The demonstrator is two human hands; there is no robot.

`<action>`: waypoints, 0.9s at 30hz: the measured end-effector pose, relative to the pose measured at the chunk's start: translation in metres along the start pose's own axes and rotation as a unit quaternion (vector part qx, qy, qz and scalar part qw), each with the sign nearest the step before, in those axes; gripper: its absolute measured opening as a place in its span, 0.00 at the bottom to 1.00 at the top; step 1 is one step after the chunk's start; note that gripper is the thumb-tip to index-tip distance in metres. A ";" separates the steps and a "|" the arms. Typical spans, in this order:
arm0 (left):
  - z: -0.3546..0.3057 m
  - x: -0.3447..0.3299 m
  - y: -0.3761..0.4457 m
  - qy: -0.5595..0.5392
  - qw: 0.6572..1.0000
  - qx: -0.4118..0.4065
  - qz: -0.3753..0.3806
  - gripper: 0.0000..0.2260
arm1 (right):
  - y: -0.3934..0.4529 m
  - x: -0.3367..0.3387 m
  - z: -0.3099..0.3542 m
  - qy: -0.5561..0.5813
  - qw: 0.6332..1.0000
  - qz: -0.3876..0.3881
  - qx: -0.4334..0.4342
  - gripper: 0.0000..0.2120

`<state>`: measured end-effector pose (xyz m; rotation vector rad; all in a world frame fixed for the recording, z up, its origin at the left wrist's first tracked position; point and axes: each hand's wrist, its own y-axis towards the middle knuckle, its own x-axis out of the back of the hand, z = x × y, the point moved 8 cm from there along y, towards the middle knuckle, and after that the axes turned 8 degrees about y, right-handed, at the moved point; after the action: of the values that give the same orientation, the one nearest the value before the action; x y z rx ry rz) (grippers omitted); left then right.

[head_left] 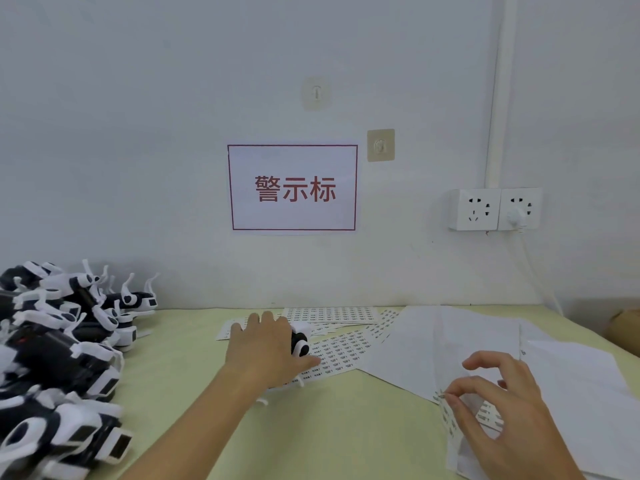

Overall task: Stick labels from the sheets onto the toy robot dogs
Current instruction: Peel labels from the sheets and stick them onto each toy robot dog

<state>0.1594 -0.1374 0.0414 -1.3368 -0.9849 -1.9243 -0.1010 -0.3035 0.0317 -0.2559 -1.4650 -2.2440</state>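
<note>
Both forearms are bare, with no sleeves, and the left hand [266, 348] and right hand [498, 407] wear nothing.

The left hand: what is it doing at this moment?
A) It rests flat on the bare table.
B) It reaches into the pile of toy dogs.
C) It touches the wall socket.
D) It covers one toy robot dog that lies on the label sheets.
D: the left hand lies over a black and white toy robot dog on the label sheets, away from the pile of toy dogs.
</note>
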 end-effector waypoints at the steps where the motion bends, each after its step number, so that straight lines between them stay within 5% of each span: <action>1: -0.004 0.002 -0.002 0.011 1.000 0.007 -0.021 0.28 | 0.000 0.000 -0.001 -0.002 1.000 -0.001 -0.002 0.05; 6: -0.014 0.018 -0.008 0.007 0.998 -0.009 -0.058 0.12 | -0.001 -0.001 -0.005 0.004 1.000 0.007 -0.014 0.15; 9: -0.009 0.032 -0.005 -0.167 0.984 -0.021 -0.062 0.10 | 0.000 -0.002 -0.006 -0.001 1.000 0.016 -0.024 0.19; 12: -0.004 0.042 -0.002 -0.409 0.910 -0.061 -0.042 0.11 | 0.001 -0.001 -0.004 -0.005 1.000 0.011 -0.014 0.16; 17: 0.011 0.056 0.001 -0.554 0.819 -0.130 -0.072 0.18 | 0.002 0.002 0.004 -0.011 1.000 -0.004 0.020 0.04; 23: 0.025 0.054 0.003 -0.717 0.676 -0.162 -0.055 0.20 | 0.005 0.004 0.007 0.010 1.000 -0.004 0.000 0.06; 27: 0.029 0.057 0.004 -0.728 0.662 -0.163 -0.070 0.22 | 0.011 0.009 0.014 0.025 1.000 -0.010 -0.016 0.06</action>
<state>0.1585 -0.1187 0.1028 -3.2043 -1.3723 -0.7052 -0.1054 -0.2975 0.0501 -0.1932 -1.4134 -2.2748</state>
